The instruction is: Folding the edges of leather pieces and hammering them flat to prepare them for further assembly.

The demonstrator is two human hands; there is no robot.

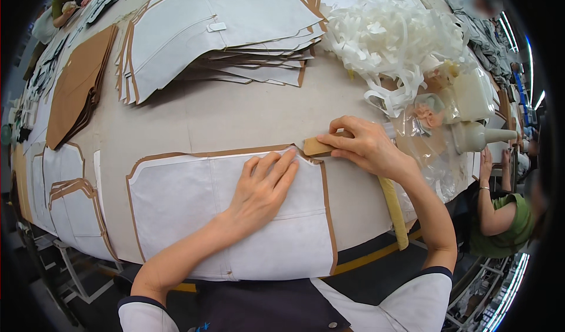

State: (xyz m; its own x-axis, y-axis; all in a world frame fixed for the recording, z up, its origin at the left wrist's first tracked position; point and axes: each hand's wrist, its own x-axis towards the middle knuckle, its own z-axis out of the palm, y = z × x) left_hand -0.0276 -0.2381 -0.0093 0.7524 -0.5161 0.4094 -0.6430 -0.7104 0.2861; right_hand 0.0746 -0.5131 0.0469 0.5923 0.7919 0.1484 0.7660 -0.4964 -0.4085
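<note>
A white panel with brown edges (176, 214) lies flat at the table's near edge. My left hand (262, 188) rests palm down on it, fingers outstretched, fingertips at the notched upper-right corner. My right hand (365, 149) grips a flat tan block (313, 148), apparently wooden, against that same corner, just right of my left fingertips. A yellow strip (396, 214) runs down beside my right wrist. A clear plastic bag (424, 161) and a squeeze bottle with a long nozzle (471, 136) lie to the right.
Stacked white panels (223, 14) lie at the back, brown sheets (76, 85) and smaller panels (76, 220) at left. A tangle of white strips (394, 43) and a translucent jug (474, 93) sit at right. Co-workers appear beside the table at right (497, 220) and upper left (62, 8).
</note>
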